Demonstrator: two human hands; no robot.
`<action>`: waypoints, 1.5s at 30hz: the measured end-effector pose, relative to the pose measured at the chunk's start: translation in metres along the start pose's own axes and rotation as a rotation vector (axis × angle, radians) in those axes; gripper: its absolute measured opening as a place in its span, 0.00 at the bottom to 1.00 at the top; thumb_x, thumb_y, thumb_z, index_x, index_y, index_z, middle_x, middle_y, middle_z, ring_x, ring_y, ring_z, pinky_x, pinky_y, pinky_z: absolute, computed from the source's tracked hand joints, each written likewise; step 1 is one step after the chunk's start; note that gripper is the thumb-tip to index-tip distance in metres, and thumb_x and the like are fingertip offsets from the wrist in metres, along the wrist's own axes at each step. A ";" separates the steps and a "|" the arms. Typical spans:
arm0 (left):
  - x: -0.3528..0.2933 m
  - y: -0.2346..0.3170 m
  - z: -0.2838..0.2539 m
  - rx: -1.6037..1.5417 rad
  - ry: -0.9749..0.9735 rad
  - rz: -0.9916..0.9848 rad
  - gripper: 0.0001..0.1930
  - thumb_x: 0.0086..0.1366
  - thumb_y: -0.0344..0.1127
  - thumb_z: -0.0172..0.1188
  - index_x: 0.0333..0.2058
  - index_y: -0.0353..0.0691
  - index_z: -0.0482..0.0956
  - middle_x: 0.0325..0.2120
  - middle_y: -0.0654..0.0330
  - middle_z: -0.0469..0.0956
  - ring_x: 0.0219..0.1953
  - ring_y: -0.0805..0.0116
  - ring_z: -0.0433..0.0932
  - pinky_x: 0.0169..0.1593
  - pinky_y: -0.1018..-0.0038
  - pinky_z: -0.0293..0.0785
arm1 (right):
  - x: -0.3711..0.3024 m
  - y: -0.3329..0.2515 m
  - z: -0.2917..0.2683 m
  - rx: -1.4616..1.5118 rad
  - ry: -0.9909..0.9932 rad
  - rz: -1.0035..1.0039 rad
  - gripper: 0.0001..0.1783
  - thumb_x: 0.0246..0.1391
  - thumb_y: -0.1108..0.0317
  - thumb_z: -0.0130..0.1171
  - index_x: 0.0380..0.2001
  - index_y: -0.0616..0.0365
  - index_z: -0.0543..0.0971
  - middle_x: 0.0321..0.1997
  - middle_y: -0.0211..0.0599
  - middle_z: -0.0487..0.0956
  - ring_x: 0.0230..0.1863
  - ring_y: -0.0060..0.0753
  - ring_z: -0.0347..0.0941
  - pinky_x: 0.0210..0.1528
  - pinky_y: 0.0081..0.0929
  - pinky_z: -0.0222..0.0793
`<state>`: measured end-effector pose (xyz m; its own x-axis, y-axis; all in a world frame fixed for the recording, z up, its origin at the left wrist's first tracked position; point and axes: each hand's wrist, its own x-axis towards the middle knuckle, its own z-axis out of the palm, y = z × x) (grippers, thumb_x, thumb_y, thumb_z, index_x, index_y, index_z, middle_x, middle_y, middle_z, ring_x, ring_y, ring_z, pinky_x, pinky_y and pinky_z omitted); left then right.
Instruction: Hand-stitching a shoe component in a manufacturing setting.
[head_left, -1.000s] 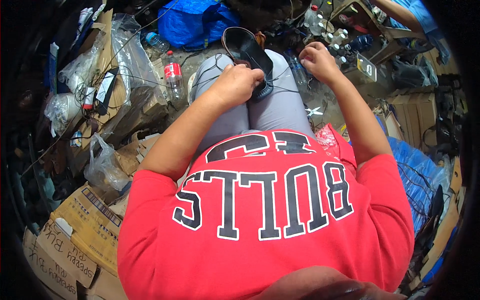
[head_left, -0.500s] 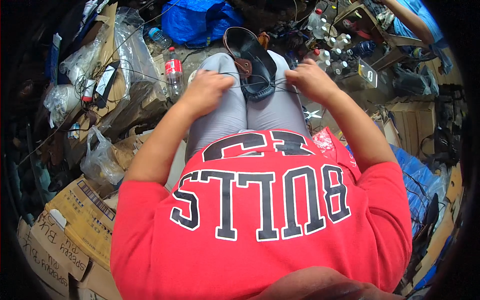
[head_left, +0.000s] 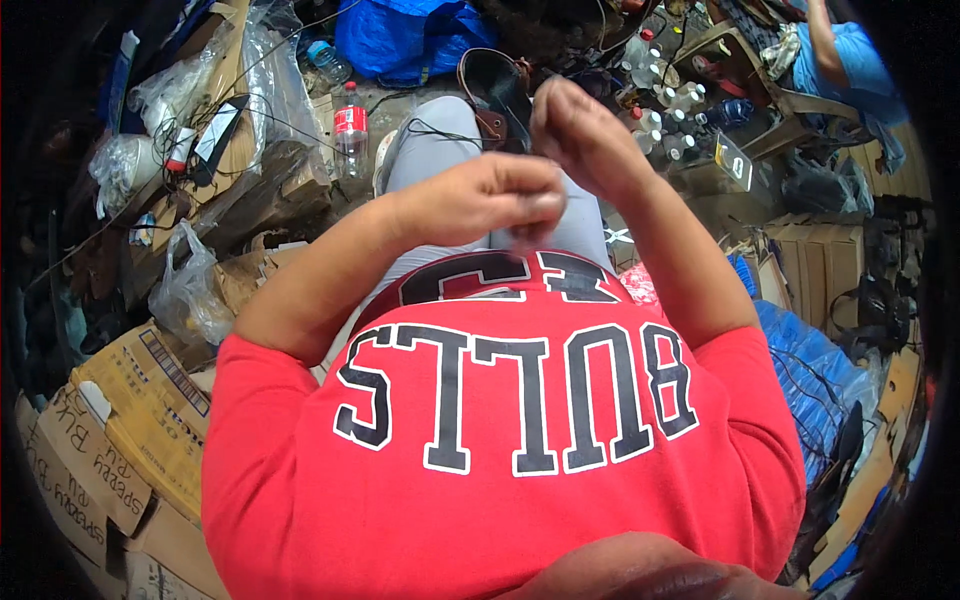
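A dark leather shoe (head_left: 497, 88) with a brown eyelet piece rests between my grey-trousered knees, its near half hidden behind my hands. Dark thread (head_left: 440, 130) lies in a loose loop over my left knee. Just this side of the shoe, my left hand (head_left: 495, 198) is closed with curled fingers, their tips smeared by motion. My right hand (head_left: 582, 132) is raised over the shoe's right side, fingers pressed together. Whatever either hand pinches is too small or hidden to make out.
A red-labelled plastic bottle (head_left: 351, 128) stands left of my knee. Several more bottles (head_left: 675, 110) cluster at the far right, near another person's arm (head_left: 824, 45). A blue plastic bag (head_left: 415, 35) lies ahead, cardboard boxes (head_left: 150, 410) at left, and scissors (head_left: 619, 236) by my right thigh.
My left hand has swung rightward and nearer my body; my right hand has risen and moved inward. The thread stretched between them before now shows as a loop on my left knee.
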<state>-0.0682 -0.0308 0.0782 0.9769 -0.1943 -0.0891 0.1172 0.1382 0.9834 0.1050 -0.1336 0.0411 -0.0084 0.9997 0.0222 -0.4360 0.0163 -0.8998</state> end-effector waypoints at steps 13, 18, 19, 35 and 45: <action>-0.342 0.109 -0.221 1.556 1.766 -0.885 0.19 0.57 0.52 0.56 0.41 0.47 0.80 0.37 0.56 0.80 0.40 0.57 0.78 0.44 0.69 0.71 | -0.375 -0.009 -0.209 -1.504 1.136 0.820 0.15 0.51 0.60 0.56 0.40 0.53 0.79 0.39 0.44 0.79 0.42 0.39 0.76 0.45 0.29 0.68; -0.169 0.009 -0.181 0.875 1.409 -0.174 0.19 0.54 0.35 0.58 0.44 0.34 0.77 0.41 0.50 0.76 0.44 0.57 0.74 0.50 0.68 0.68 | -0.288 0.026 -0.205 -1.472 0.351 0.666 0.17 0.51 0.70 0.49 0.45 0.60 0.76 0.44 0.54 0.75 0.45 0.50 0.72 0.49 0.36 0.65; -0.116 -0.012 -0.145 1.133 1.121 0.020 0.18 0.52 0.31 0.57 0.44 0.37 0.78 0.41 0.53 0.76 0.46 0.60 0.73 0.51 0.70 0.68 | -0.211 0.016 -0.159 -1.306 0.276 0.696 0.19 0.52 0.73 0.47 0.48 0.59 0.74 0.47 0.55 0.73 0.46 0.49 0.71 0.48 0.34 0.64; 0.064 -0.071 -0.081 0.685 0.153 -0.009 0.11 0.52 0.34 0.65 0.34 0.38 0.80 0.31 0.60 0.73 0.37 0.68 0.73 0.43 0.75 0.68 | -0.026 0.029 -0.058 -0.786 0.239 0.175 0.07 0.46 0.81 0.58 0.30 0.60 0.79 0.31 0.27 0.74 0.35 0.18 0.71 0.40 0.17 0.68; 0.064 -0.067 -0.083 0.729 -0.023 -0.085 0.14 0.55 0.33 0.62 0.42 0.44 0.80 0.26 0.63 0.68 0.33 0.69 0.68 0.40 0.75 0.65 | -0.043 0.031 -0.029 -1.062 0.286 0.032 0.19 0.40 0.84 0.56 0.35 0.49 0.82 0.30 0.33 0.75 0.33 0.28 0.74 0.37 0.21 0.69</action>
<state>0.0017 0.0285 -0.0068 0.9648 -0.1967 -0.1747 0.0362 -0.5583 0.8288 0.1183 -0.1755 -0.0001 0.2624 0.9649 0.0138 0.5581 -0.1401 -0.8179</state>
